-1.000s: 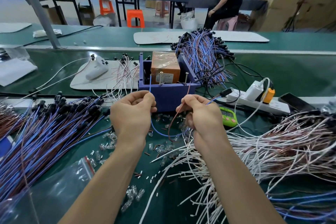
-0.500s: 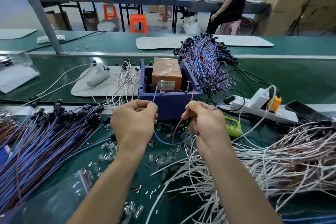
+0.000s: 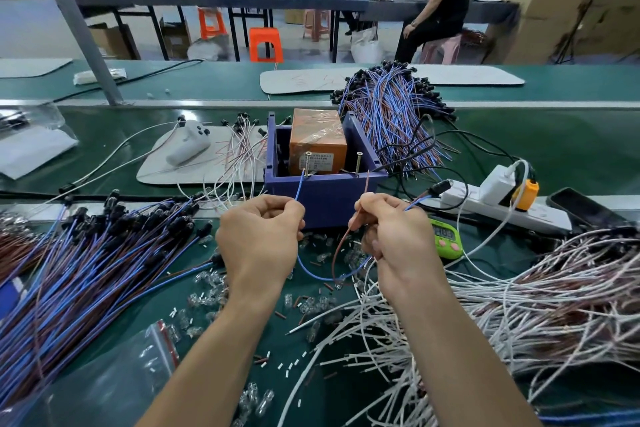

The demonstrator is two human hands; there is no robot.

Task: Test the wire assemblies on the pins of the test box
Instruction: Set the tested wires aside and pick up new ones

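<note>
Left grip [image 3: 259,239] pinches blue lead [image 3: 300,185], right grip [image 3: 398,246] brown lead [image 3: 366,184]. Light, floppy; I'd hold near tips, pins [image 3: 307,161] just above.

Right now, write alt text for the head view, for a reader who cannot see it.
At a purple test box, the left hand pinches a blue wire aimed at the left pin and the right hand pinches a brown wire aimed at the right pin. Heaps of wires cover the green bench.
</note>
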